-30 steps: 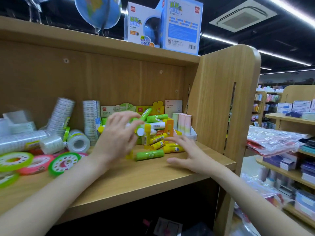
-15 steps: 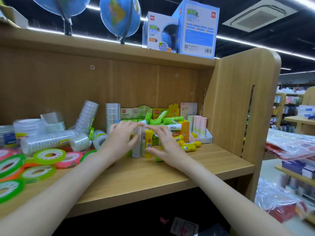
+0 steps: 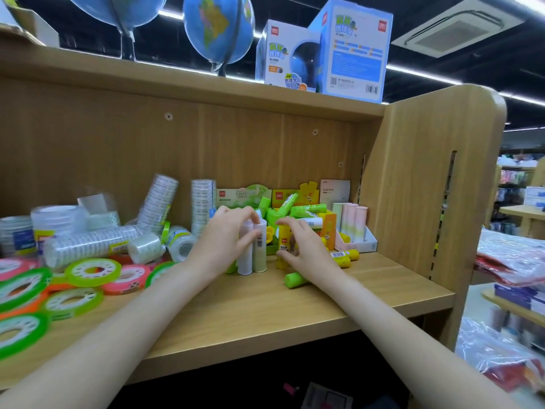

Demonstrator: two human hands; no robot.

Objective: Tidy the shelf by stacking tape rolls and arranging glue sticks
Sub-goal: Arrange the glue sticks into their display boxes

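On the wooden shelf, my left hand curls round two upright pale glue sticks, one white and one cream. My right hand grips an upright yellow glue stick just right of them. A green glue stick lies on its side in front of my right hand. Behind both hands is a jumbled heap of green and yellow glue sticks in display boxes. Clear tape rolls lie and lean at the left, with flat green, pink and orange tape rolls in front.
A white box of pink and cream sticks stands at the right, next to the shelf's side panel. Globes and globe boxes sit on the upper shelf. Other store shelves with wrapped goods are at the far right.
Both hands came together at the glue stick heap. My left hand now holds two pale sticks upright and my right hand has closed on a yellow stick. The view shifted left.
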